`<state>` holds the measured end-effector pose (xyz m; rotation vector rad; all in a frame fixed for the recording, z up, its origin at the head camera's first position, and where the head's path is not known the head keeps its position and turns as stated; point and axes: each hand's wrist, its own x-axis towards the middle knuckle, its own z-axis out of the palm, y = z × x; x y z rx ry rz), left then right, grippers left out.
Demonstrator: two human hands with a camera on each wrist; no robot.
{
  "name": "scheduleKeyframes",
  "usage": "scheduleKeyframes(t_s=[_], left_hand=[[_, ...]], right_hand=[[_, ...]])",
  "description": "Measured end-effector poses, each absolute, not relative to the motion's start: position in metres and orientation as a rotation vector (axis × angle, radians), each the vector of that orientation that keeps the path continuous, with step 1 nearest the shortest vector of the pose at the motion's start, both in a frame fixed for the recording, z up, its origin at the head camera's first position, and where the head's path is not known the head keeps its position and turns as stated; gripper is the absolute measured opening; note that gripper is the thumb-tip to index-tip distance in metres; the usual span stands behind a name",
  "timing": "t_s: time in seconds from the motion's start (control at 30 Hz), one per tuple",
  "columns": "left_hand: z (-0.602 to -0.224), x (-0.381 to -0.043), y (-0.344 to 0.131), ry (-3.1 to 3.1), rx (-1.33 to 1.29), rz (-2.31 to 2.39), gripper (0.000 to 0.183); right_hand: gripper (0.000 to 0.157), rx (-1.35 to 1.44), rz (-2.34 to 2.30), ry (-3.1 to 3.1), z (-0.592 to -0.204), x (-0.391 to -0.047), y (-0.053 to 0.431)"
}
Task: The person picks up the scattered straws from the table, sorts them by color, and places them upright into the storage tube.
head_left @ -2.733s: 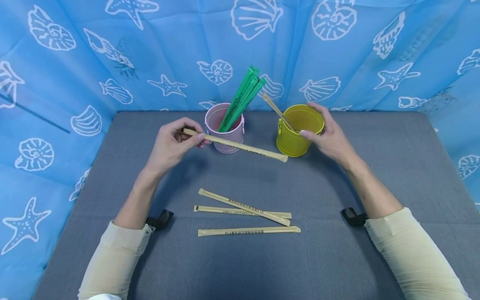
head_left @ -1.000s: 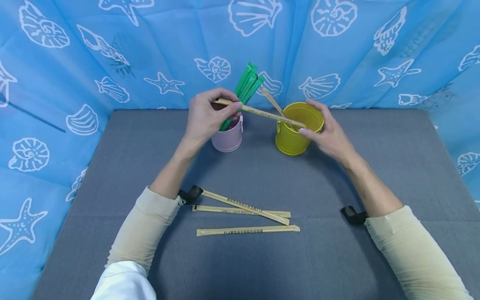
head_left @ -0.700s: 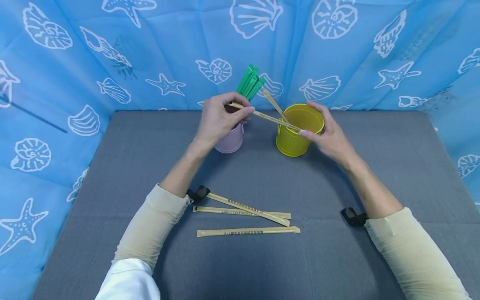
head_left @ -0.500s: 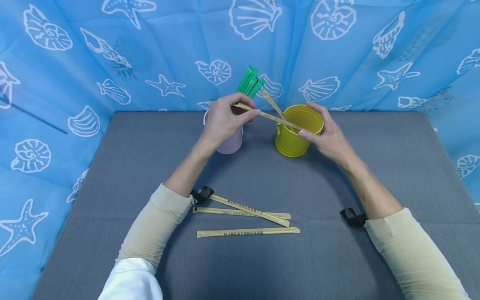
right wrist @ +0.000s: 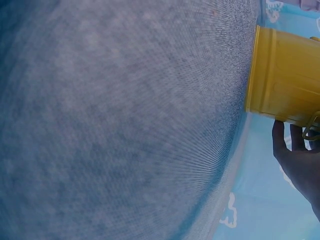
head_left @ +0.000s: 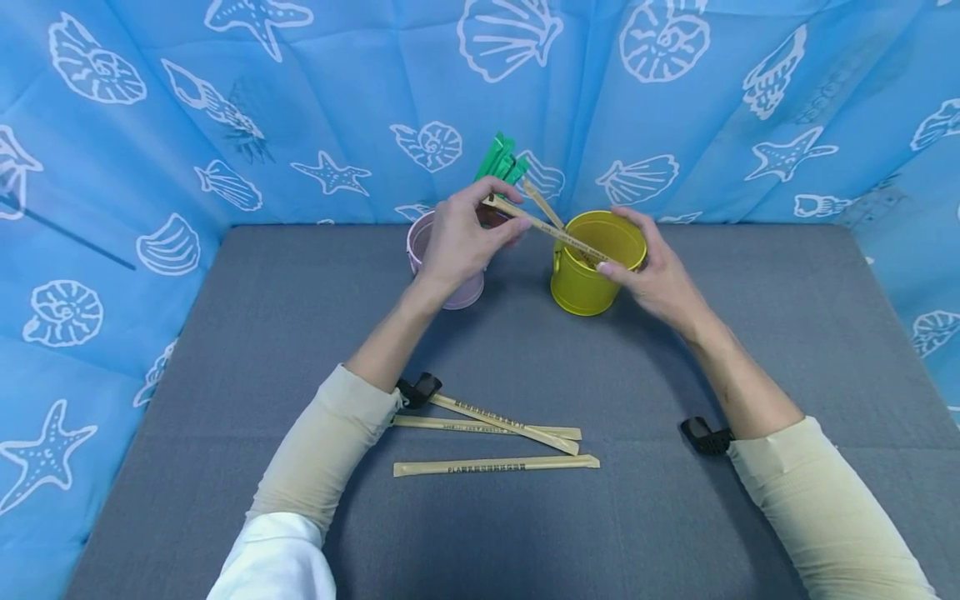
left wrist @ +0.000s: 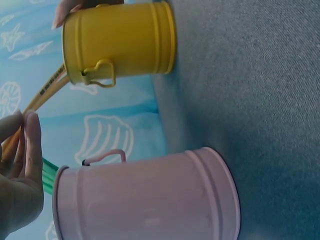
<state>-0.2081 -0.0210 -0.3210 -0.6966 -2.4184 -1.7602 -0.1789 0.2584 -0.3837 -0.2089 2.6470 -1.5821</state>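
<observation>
Left hand (head_left: 467, 237) is pinching a tan paper-wrapped straw (head_left: 545, 227) between thumb and fingers, up in the air. I see the straw slant down to the right, with its far end at the mouth of the yellow bucket (head_left: 581, 293). I cannot tell how far in it goes. From my seat far off, I see the right hand (head_left: 662, 275) hold that bucket, its thumb at the near rim and its fingers around the right side. Another tan straw (head_left: 542, 202) leans out of the same bucket, crossing the first one.

Just beside it, on the left, I see the pink bucket (head_left: 468, 293), partly hidden by the left hand. Green straws (head_left: 502, 162) poke up out of it. Nearer to me, three tan straws (head_left: 495, 465) lie on the gray cloth (head_left: 660, 517). Two of them cross, and one lies alone below. Behind everything hangs a blue curtain (head_left: 360, 92) with white shells and starfish.
</observation>
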Motion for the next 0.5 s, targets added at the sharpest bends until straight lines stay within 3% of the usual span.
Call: scheduleKeyframes(t_s=[0.5], left_hand=[[-0.317,-0.201,0.000,-2.453,-0.575,-1.990,0.021]], right_hand=[[0.077,-0.217,-1.573,2.671,-0.384,-0.178,0.257]])
